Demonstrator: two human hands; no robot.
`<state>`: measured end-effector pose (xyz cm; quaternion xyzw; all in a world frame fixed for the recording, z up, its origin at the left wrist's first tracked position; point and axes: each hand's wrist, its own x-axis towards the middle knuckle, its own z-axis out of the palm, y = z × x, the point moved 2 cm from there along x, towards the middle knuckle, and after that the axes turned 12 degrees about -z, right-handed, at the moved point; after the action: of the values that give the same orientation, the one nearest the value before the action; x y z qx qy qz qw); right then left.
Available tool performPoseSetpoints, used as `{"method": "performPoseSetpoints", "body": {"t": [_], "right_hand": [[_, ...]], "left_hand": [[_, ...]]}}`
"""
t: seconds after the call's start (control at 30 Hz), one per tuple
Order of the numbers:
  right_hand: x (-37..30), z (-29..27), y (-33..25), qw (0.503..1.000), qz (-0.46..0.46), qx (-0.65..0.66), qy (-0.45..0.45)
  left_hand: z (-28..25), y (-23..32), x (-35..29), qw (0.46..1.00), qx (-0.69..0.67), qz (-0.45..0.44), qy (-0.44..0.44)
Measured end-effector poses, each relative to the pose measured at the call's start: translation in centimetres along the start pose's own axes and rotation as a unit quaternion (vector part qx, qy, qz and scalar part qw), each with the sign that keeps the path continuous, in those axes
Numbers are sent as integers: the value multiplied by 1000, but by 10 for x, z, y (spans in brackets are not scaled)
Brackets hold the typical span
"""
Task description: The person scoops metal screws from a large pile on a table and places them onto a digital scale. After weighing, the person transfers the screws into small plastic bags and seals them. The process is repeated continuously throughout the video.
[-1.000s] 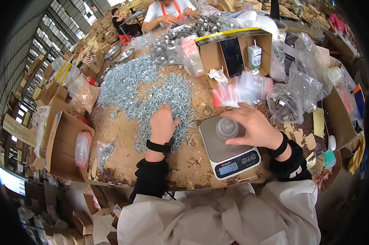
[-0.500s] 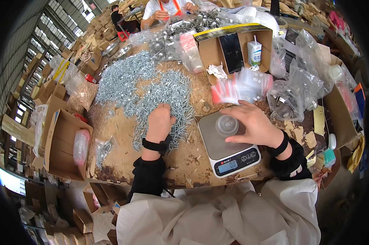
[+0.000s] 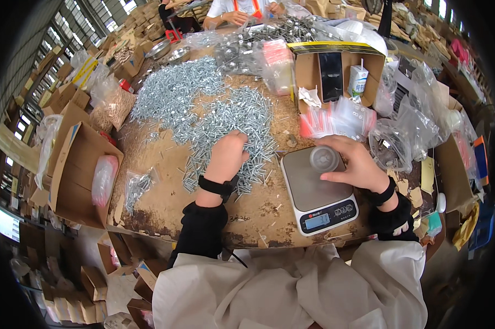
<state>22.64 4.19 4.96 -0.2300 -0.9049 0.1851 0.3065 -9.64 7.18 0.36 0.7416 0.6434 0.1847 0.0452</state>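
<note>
A heap of silvery screws covers the middle of the worn table. My left hand rests on its near side, knuckles up and fingers curled down among the screws; what the fingertips hold is hidden. On the right, a small clear plastic cup sits at the far part of the metal plate of a digital scale. My right hand curves round the cup from the right, thumb on the near side and fingers on the far side.
At left are an open carton and a small bag of screws. Behind the scale lie clear zip bags and a box holding a phone and drink carton. Across the table, a person's hands work near metal parts.
The whole view has shifted, moving the table contents to the right in the picture. My left hand stays in the screws. The cup sits slightly farther back on the scale, still in my right hand.
</note>
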Motion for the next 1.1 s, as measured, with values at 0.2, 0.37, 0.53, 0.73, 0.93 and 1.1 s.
{"method": "performPoseSetpoints", "body": {"t": [0.2, 0.37, 0.53, 0.73, 0.93, 1.1], "right_hand": [[17, -17, -5, 996, 51, 67, 21], [19, -18, -6, 999, 33, 23, 2], [10, 2, 0, 995, 75, 46, -40], [11, 20, -4, 999, 11, -26, -41], [1, 15, -3, 998, 25, 62, -18], [-3, 17, -3, 999, 35, 22, -31]], "left_hand": [[0, -4, -4, 996, -82, -9, 45], [-2, -16, -1, 986, -155, 3, 63], [-21, 6, 0, 969, -235, -2, 69], [-34, 97, -19, 934, -345, 85, 31], [-10, 137, -32, 930, -313, 190, -14], [-12, 135, -35, 920, -356, 163, -12]]}}
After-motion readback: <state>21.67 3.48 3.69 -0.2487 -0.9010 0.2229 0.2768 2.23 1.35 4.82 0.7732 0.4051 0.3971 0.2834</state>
